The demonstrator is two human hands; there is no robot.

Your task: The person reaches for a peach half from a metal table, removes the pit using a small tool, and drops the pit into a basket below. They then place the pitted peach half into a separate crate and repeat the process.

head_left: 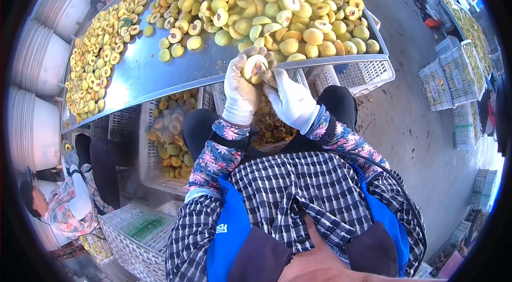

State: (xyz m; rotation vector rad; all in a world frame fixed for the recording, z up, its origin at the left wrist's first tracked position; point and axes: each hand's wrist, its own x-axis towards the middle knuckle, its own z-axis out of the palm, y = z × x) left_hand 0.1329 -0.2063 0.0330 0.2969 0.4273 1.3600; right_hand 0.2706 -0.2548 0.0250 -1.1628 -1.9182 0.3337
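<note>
My left hand (241, 87), in a white glove with stained fingers, is closed around an apricot half (255, 69) with its cut face and brown centre turned up. Close beside it, my right hand (290, 98), in a white glove, has its fingers pinched together at the cut face. Whatever those fingers hold is too small and covered to make out. Both hands are just over the near edge of a metal table (154, 77). Beyond them lies a large heap of yellow-green apricot halves (256, 2), many showing brown centres.
Another row of halves (101, 58) lies along the table's left side. Below stand a crate of fruit halves (173, 138) and a white crate (368, 74). A person (72, 196) sits at the left. Stacked crates (450, 77) stand at the right.
</note>
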